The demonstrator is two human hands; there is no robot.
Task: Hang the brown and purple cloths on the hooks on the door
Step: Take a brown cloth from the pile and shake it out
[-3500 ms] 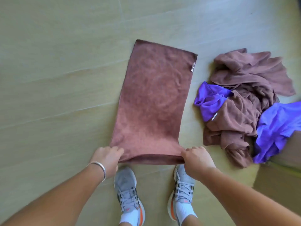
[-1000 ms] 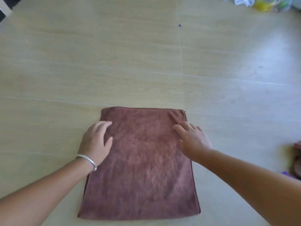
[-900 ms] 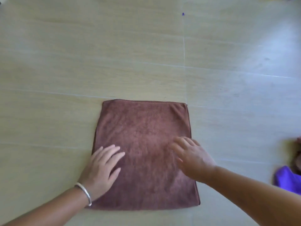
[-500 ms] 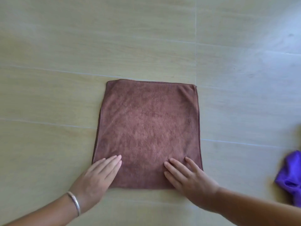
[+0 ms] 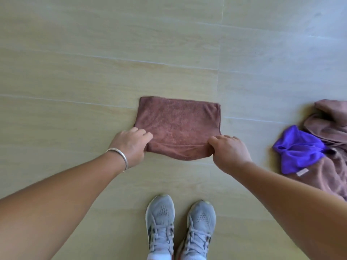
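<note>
On the floor (image 5: 75, 53), pale wood-look tiles, the work was laid out ahead of two grey shoes (image 5: 180, 226).

Left hand (image 5: 129, 145), with a bracelet (image 5: 118, 158) at the wrist: fingers curled over the near-left corner of the brown cloth (image 5: 178, 124), thumb tucked against the fold, pinching it.

Brown cloth: lay flat on the floor between both hands, folded to a short wide rectangle; the near edge was a rounded fold, slightly raised where the hands held it.

Right hand (image 5: 229, 151): thumb and curled fingers pinched the near-right corner in the same way.

Further right, well apart: a purple cloth (image 5: 298, 149) crumpled on a heap (image 5: 330, 166) of lighter brown fabric, a small label showing near its lower edge. No door or hooks in view.

Handling, judged: the cloth looked like soft terry or microfibre, light, limp, not slippery, not fragile. It would sag between two holds and the layers could slide apart if lifted by one layer only. Best hold: pinch through all layers at the two near corners, as now. For a hook, a hem loop, if there was one, or a bunched corner would serve; none could be made out. Hanging not yet begun; purple cloth untouched.
</note>
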